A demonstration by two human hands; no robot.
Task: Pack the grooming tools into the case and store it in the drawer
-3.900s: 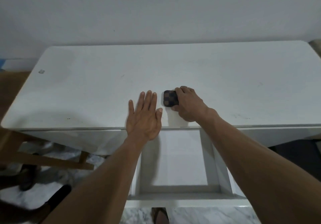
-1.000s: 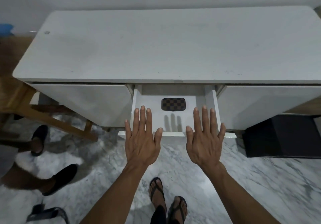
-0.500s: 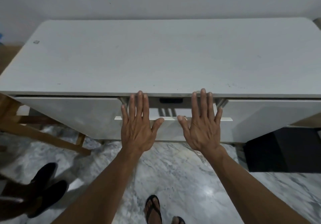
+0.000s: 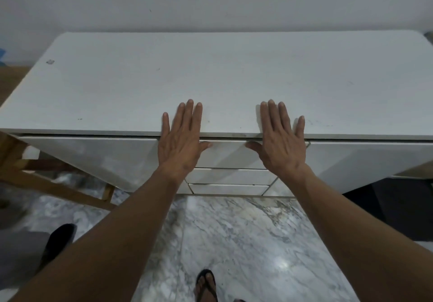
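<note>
The white top drawer [image 4: 228, 155] sits flush in the middle of the white cabinet, closed. The checkered case is hidden inside it and cannot be seen. My left hand [image 4: 181, 141] lies flat with fingers spread over the drawer's left end, fingertips reaching over the cabinet top [image 4: 210, 77]. My right hand [image 4: 280, 141] lies flat the same way over the drawer's right end. Neither hand holds anything.
Two more closed drawers [image 4: 229, 176] sit below the top one. A wooden frame [image 4: 54, 182] stands at the left, a dark box [image 4: 389, 198] at the right. Another person's dark shoe [image 4: 58, 240] is on the marble floor at left, my sandalled foot [image 4: 206, 283] below.
The case went from the cabinet top into the open drawer. Both hands then pushed the drawer in until it closed, hiding the case. The camera rose and moved closer.
</note>
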